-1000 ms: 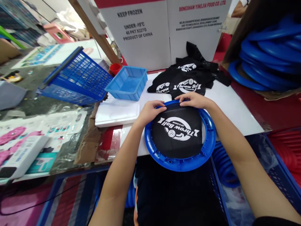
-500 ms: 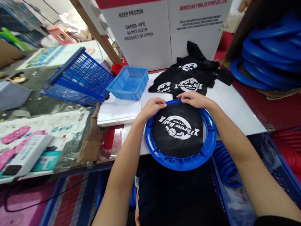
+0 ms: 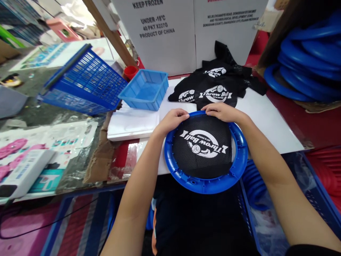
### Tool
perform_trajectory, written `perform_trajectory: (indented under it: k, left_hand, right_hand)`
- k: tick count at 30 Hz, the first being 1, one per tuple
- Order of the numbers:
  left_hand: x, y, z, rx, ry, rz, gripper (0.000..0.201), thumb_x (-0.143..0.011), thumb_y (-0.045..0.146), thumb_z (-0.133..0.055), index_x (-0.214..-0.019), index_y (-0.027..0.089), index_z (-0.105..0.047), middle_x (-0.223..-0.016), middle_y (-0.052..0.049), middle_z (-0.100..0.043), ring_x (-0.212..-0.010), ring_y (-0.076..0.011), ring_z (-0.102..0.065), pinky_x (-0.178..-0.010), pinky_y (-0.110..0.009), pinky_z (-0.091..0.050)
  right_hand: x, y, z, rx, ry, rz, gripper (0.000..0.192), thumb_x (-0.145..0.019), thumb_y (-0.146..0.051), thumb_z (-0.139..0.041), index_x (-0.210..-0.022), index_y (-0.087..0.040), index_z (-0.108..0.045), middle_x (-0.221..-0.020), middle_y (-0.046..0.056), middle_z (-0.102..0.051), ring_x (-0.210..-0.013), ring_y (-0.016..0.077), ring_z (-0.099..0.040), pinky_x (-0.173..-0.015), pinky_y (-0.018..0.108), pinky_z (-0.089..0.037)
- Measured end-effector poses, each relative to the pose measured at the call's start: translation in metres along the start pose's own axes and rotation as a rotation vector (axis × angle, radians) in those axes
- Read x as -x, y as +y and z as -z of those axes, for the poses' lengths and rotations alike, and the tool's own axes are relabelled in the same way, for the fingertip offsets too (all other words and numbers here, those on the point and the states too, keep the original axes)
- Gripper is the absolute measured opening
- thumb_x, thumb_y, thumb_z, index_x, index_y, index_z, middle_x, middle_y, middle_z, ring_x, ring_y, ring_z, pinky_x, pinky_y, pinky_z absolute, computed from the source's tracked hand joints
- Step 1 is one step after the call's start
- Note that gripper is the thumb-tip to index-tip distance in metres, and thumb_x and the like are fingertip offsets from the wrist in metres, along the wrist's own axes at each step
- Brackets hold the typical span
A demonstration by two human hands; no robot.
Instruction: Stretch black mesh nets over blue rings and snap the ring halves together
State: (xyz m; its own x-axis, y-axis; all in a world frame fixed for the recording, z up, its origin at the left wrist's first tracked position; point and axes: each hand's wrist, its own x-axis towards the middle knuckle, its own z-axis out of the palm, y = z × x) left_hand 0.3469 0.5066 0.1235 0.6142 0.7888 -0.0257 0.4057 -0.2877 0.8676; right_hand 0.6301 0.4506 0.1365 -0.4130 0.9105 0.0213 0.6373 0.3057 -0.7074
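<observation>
A blue plastic ring [image 3: 210, 186] rests at the near edge of the white work surface, overhanging my lap. Within it lies a round black mesh sheet [image 3: 183, 156] with a white "Throw Ball" print; on the right side a gap shows between mesh and ring. My left hand [image 3: 173, 120] is closed with thumb and fingers pinching the mesh edge at the ring's far left rim. My right hand [image 3: 225, 113] is closed likewise on the mesh edge at the far rim, slightly right of the middle. Its fingertips partly hide the rim there.
Black printed mesh pieces [image 3: 213, 85] lie piled behind the ring. A light blue tray [image 3: 144, 103] and a tilted blue basket [image 3: 87, 81] stand at left. Blue rings [image 3: 306, 67] are stacked at right. A white carton [image 3: 170, 46] closes off the back.
My hands keep their pinch on the mesh at the far rim, with only slight finger movement. The view has shifted a little, while the ring stays almost in place.
</observation>
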Motion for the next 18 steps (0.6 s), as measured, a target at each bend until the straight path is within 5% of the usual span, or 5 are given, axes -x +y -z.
perform_trajectory:
  k: [8,18]
  left_hand:
    - [0.004,-0.001,0.000,-0.031,0.006,-0.074,0.018,-0.093,0.035,-0.064,-0.084,0.024,-0.076,-0.117,-0.008,-0.080,-0.108,-0.0252,-0.070,-0.104,-0.042,-0.054]
    - [0.003,0.007,0.002,-0.177,0.040,-0.061,0.015,-0.092,0.032,-0.067,-0.085,0.023,-0.076,-0.099,-0.008,-0.080,-0.094,-0.0255,-0.071,-0.090,-0.041,-0.055]
  right_hand:
    - [-0.001,0.003,-0.001,0.093,0.035,0.020,0.020,-0.096,-0.027,-0.058,-0.091,-0.025,-0.078,-0.139,0.005,-0.076,-0.127,0.0284,-0.069,-0.119,0.051,-0.048]
    - [0.002,-0.002,-0.010,0.362,0.079,-0.005,0.024,-0.098,-0.017,-0.055,-0.092,-0.024,-0.077,-0.117,0.011,-0.079,-0.113,0.0329,-0.071,-0.111,0.055,-0.052]
